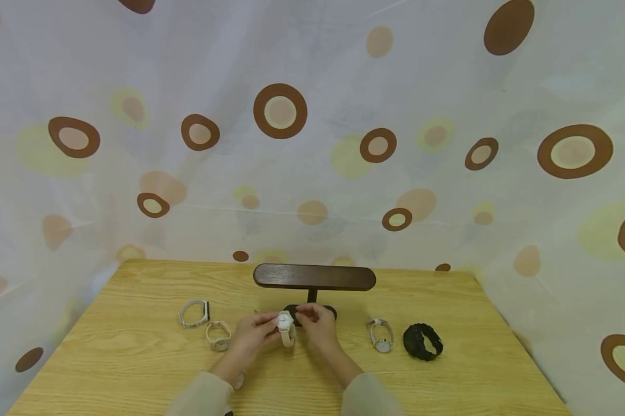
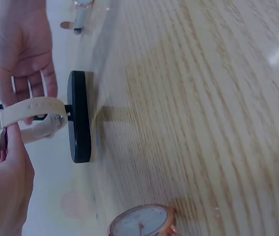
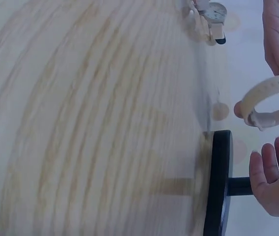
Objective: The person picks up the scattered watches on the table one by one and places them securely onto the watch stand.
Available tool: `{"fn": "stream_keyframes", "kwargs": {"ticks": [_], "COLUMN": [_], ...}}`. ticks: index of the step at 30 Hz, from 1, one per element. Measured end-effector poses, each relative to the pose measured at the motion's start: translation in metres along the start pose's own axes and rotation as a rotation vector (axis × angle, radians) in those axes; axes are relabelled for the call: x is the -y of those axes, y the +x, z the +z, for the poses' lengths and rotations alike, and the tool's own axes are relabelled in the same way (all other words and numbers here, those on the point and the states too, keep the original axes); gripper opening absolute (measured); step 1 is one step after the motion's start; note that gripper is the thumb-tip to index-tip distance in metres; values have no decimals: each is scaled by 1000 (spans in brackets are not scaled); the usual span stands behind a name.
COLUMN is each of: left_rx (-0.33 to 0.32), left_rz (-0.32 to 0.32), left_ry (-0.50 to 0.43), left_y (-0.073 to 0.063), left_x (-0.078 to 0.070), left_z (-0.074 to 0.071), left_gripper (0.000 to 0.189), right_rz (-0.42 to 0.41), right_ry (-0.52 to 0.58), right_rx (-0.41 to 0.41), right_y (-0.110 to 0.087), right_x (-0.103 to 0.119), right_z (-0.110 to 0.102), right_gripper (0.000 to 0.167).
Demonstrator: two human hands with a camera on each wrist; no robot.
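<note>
Six watches point(image 1: 285, 321), one stand point(image 1: 314, 277), one table point(image 1: 479, 341), one left hand point(image 1: 250, 336), one right hand point(image 1: 320, 329).

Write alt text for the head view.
A person's left hand holds a round, cream-strapped watch before a dark brown T-shaped stand, the right hand alongside. Pale watches and a black one lie on the light wooden table.

A slim wristwatch with a round white dial and a cream, hole-punched band point(image 1: 285, 321) is being held aloft by the left hand point(image 1: 252, 335), just left of the scene's middle. Its dial is facing the near side; its band is looping downward, seemingly buckled.
</note>
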State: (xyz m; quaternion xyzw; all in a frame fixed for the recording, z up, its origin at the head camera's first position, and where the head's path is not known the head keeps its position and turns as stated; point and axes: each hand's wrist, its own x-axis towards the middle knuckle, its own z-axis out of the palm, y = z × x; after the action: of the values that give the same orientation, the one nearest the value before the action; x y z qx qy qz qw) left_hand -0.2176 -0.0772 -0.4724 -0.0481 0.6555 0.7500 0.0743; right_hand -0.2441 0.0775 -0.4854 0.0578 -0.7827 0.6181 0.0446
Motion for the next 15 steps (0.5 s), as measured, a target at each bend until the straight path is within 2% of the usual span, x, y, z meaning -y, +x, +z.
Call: {"fn": "stream_keyframes", "kwargs": {"ticks": [3, 7, 11, 15], "left_rx": [-7, -2, 1, 4], "left_rz": [34, 69, 81, 101], "left_ry": [47, 60, 45, 24], "left_y": [-3, -6, -7, -9], "left_x": [0, 1, 1, 1], "left_z": [3, 7, 11, 15], "left_gripper": [31, 30, 29, 28], "right_rz": [-3, -26, -87, -205], "right_ry": [18, 2, -102, -205], "right_rx": [33, 154, 269, 341], "right_y": [0, -3, -7, -12], "right_x": [3, 7, 10, 13], "right_z": [-6, -11, -16, -20], "right_gripper": [24, 38, 51, 54]}}
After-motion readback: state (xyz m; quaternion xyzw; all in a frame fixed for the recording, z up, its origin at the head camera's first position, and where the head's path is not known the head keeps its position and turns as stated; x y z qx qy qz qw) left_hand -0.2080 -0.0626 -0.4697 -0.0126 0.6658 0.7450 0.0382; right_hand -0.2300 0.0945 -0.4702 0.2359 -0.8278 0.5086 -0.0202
